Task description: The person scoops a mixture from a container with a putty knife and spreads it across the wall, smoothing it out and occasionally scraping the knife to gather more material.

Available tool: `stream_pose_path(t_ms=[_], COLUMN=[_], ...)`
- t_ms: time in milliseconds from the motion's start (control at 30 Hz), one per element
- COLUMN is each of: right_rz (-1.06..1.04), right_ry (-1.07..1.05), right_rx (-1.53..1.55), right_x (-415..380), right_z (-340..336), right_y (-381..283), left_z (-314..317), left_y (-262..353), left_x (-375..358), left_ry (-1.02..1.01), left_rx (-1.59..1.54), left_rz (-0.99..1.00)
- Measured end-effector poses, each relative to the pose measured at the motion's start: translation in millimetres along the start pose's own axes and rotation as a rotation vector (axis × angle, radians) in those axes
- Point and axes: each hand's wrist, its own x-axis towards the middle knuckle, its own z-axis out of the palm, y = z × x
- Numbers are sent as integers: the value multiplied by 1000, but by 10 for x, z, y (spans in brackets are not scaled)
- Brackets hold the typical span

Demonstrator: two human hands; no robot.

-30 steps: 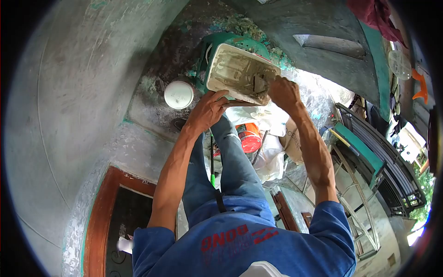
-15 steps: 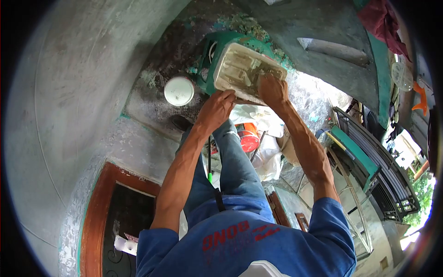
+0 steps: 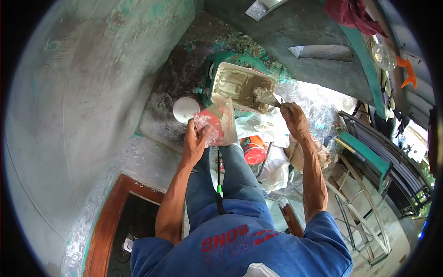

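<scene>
Head view: left hand grips red-smeared board, right hand probably a trowel.

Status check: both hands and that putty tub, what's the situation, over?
Left hand grips red board. Right hand holds putty knife, blade in tub. White lid beside tub.

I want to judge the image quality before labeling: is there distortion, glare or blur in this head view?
Head view: strong fisheye bending with a dark round border; sunlight overexposes the ground right of the tub; the wall lies in even shade; the left hand, its red-smeared board and the right hand with the putty knife look reasonably sharp.
</scene>
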Motion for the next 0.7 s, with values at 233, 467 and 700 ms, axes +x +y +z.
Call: stream_pose_path(t_ms=[233, 467, 700], right_rz=[334, 375, 280], right_ry=[42, 74, -83], right_rx=[991, 1188, 916], right_x=[-656, -952, -827], right_z=[471, 666, 269], right_y=[31, -213, -203], left_z=[590, 1124, 852], left_y=[140, 694, 657], left_x=[300, 198, 300], left_ry=[28, 37, -173], left_rx=[-272, -613, -702], left_rz=[-87, -277, -126])
